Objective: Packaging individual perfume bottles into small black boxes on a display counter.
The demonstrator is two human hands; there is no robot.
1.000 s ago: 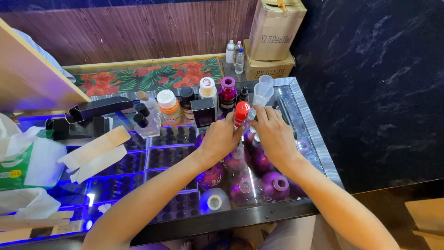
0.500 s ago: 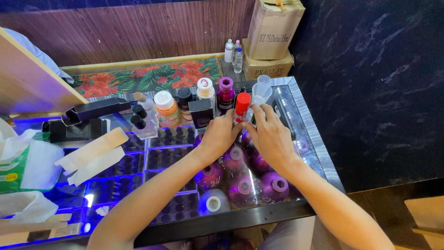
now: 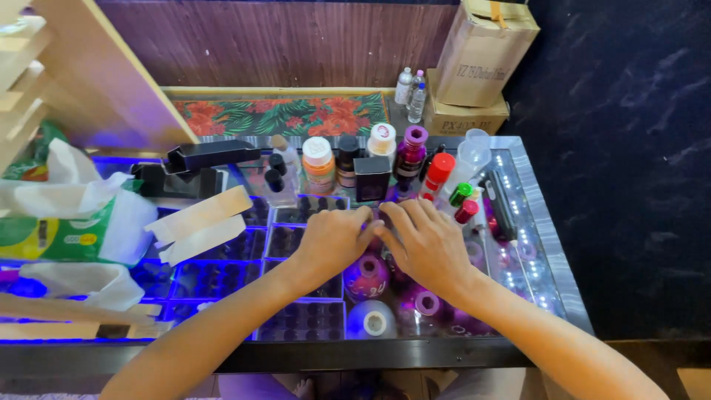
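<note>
From my head camera, my left hand (image 3: 335,241) and right hand (image 3: 424,244) lie palm-down, fingertips meeting over the glass counter (image 3: 552,244), among purple bottles (image 3: 365,275). Whether either holds something, I cannot tell. A red-capped bottle (image 3: 437,172) stands just beyond.

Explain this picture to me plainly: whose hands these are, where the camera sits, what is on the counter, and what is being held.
There is no machine here: a person works with two bare hands, and the one camera sits on that person's head, looking down. The left hand and right hand lie close together, fingertips meeting, over the glass-topped display counter lit blue from inside. Whether they pinch anything is hidden. Below them stand round purple bottles. Behind are a red-capped spray bottle, an orange jar with a white lid and a small black box. At left lie white plastic bags. Brown cardboard boxes stand on the floor beyond.
</note>
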